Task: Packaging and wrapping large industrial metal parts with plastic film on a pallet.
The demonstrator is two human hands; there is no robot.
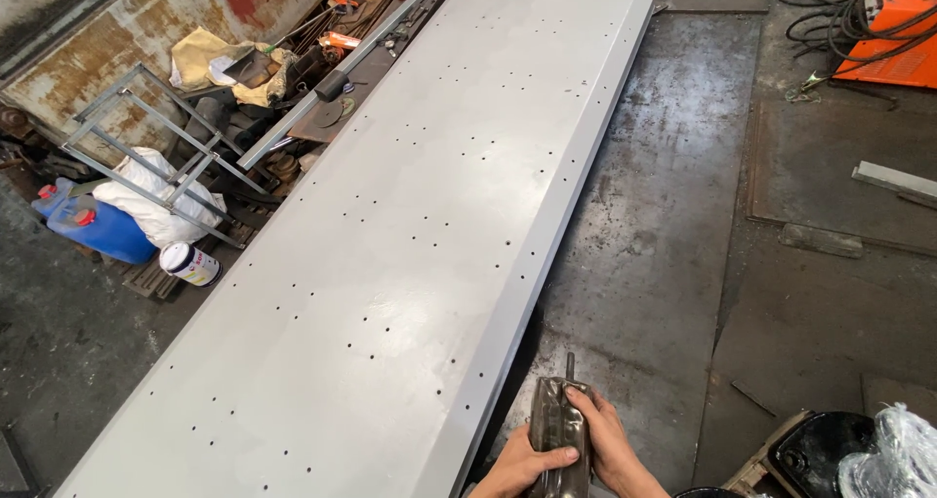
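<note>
While most of the view is taken up by a long, pale grey painted metal panel (390, 244) dotted with rows of small holes, both hands work at its near right corner. That panel runs from the lower left up to the top centre, its right edge folded down towards a dark, stained steel floor (654, 254), which lies open and bare beside the panel up to the far end. Left of the panel, clutter crowds its edge: a grey metal frame of thin bars (156, 156) leans over a white sack (156, 200), with a blue plastic canister with red caps (98, 227) beyond it and a small round tin with a white label band (189, 264) nearest the panel. Far right of the panel, at the top corner, sits an orange machine with black cables (893, 29). Just right of the panel's near corner, the left hand (522, 467) and the right hand (605, 444) are both wrapped around a dark, shiny, crumpled metal container (558, 435), thumbs across its front, a thin stem poking from its top.
</note>
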